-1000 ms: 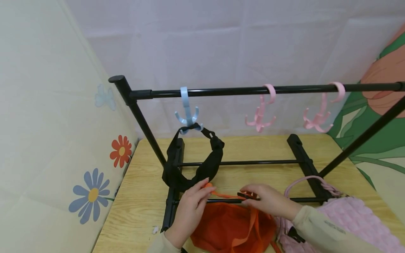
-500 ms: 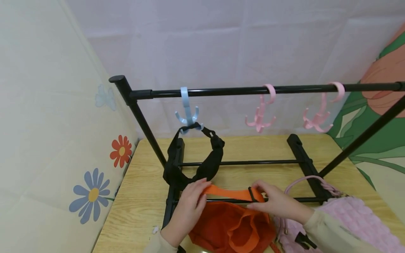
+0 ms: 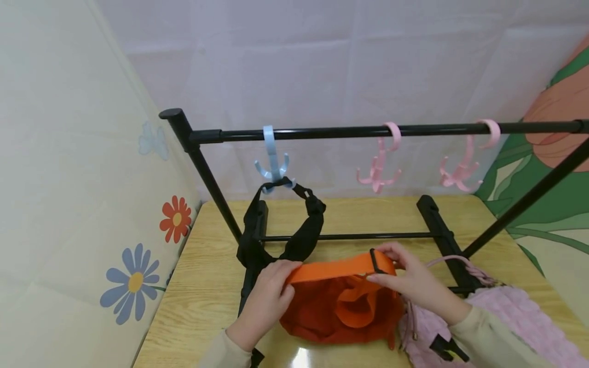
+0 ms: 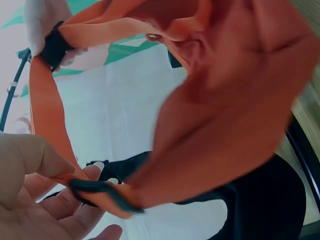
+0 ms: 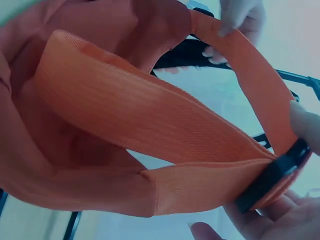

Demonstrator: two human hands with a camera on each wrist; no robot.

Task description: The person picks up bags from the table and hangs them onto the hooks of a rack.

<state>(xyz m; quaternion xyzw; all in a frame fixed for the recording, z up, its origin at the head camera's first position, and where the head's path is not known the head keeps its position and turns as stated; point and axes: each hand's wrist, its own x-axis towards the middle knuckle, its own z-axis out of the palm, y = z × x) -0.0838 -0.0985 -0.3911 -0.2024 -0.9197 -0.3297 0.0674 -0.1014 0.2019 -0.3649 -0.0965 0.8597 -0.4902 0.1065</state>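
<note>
An orange fabric bag (image 3: pixel 313 317) hangs just above the tabletop from its wide strap (image 3: pixel 333 270). At the strap's left end my left hand (image 3: pixel 269 294) pinches the webbing, beside a black ring (image 4: pixel 102 192) visible in the left wrist view. My right hand (image 3: pixel 414 281) grips the other end at a black slider buckle (image 5: pixel 275 175), thumb on one side and fingers beneath. A loop of the same webbing droops in front of the bag. Behind my left hand, a black bag (image 3: pixel 303 237) hangs by its strap from a light blue hook (image 3: pixel 272 158).
A black rack's top rail (image 3: pixel 322 134) carries the blue hook and two pink hooks, a middle one (image 3: pixel 377 168) and a right one (image 3: pixel 462 168). A pink quilted bag (image 3: pixel 520 317) lies at right on the wooden table (image 3: pixel 184 306), partly under my right forearm.
Both hands have raised the orange strap, and the bag has lifted with it. The strap has turned to show its wide face. My right hand has shifted right and up with the buckle.
</note>
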